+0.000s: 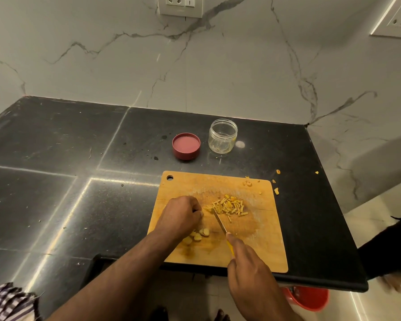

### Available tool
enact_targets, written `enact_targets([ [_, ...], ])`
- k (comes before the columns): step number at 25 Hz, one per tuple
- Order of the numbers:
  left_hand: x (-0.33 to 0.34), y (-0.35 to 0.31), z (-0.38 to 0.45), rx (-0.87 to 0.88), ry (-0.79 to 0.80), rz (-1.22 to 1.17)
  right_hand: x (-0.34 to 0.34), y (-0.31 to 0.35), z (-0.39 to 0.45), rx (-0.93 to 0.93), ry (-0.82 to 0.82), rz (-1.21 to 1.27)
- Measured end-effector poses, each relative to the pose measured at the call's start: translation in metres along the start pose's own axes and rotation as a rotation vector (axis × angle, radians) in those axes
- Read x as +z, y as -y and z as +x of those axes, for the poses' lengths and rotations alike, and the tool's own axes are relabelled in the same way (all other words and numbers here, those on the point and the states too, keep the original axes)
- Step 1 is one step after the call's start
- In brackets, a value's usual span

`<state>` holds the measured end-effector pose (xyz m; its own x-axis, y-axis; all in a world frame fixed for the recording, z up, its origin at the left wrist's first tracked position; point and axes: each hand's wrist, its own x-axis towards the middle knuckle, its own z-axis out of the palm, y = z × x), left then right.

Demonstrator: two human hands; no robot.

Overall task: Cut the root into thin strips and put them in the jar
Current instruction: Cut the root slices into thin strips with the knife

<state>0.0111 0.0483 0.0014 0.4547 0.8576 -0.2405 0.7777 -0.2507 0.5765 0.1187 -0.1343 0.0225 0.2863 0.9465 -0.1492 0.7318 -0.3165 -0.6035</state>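
Right hand (pixel 250 272): nearest the camera, over the near edge of the board; fingers curled round the yellow handle, forefinger stretched along the top toward the blade.
Knife (pixel 220 223): slim blade slanting away and left from the right hand, its tip at the near left edge of the strips.
Left hand (pixel 180 216): on the left half of the board, knuckles up, fingers curled under with the tips pressed down beside the blade; what they hold down is hidden under them, so I cannot tell whether they grip anything.
Root (pixel 198 235): a few pale rounded chunks lying on the board just near of the left hand.
Strips (pixel 229 207): loose heap of thin yellow sticks at mid-board, right of the left hand.
Board (pixel 259 242): wooden, hanging hole at its far left corner, lying on the black table (pixel 79 158) at its near edge; a few scraps at the far right corner and on the table just beyond it.
Lid (pixel 186 145): red, lying inside-up on the table beyond the board.
Jar (pixel 222 137): clear, open, upright, just right of the lid; no strips to be seen in it.
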Motion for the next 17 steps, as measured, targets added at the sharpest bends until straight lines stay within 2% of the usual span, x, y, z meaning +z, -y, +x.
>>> enact_targets([
  [7, 0.001, -0.003, 0.0, -0.027, -0.014, 0.005, 0.002, 0.015, 0.012, -0.028, 0.064, 0.07],
  [17, 0.002, 0.001, 0.002, -0.022, -0.034, 0.005, 0.004, 0.009, 0.011, -0.024, 0.121, 0.023],
])
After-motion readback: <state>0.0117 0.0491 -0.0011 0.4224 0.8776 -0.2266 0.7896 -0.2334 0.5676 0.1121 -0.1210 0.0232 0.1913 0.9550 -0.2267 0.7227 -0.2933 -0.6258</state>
